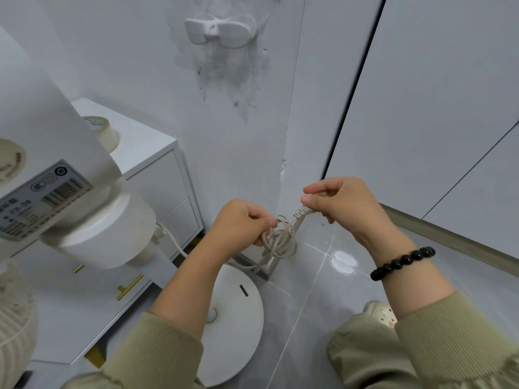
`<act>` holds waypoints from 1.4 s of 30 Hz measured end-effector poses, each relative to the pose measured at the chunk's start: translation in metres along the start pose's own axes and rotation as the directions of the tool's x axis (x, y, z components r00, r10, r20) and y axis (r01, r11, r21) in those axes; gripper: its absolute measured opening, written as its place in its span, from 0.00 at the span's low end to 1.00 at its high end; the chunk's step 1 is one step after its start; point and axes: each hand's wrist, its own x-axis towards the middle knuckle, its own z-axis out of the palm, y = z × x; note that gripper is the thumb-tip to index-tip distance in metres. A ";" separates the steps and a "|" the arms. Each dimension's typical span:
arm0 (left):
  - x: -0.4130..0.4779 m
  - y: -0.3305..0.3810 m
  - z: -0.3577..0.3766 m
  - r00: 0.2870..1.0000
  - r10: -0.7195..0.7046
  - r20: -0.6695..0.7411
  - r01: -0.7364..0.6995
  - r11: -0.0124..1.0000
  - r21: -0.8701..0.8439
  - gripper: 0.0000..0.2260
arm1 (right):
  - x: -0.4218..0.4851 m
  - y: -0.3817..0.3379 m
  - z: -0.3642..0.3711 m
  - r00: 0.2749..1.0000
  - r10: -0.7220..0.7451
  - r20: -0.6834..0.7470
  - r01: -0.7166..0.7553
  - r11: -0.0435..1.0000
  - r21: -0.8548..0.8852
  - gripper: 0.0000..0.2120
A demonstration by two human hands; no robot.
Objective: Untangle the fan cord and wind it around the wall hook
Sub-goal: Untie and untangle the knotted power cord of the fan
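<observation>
A beige fan cord (280, 242) is knotted into a tangle of loops in front of the wall corner. My left hand (238, 223) grips the tangle from its left side. My right hand (339, 204) pinches the cord's plug end (302, 213) and holds it up to the right of the knot. The cord runs down and left to the white fan body (106, 234). High on the wall sits the white double-winged wall hook (220, 30), with nothing on it.
The fan's round white base (238, 327) stands on the grey tiled floor below my arms. A white drawer cabinet (157, 175) with a tape roll (102, 131) is at the left. A white socket strip (383, 313) lies on the floor by my right sleeve.
</observation>
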 end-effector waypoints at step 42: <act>-0.003 -0.003 -0.015 0.939 0.344 0.021 -0.306 0.803 0.511 0.06 | 0.001 0.011 0.008 0.975 -0.010 0.224 -0.015 0.994 0.112 0.04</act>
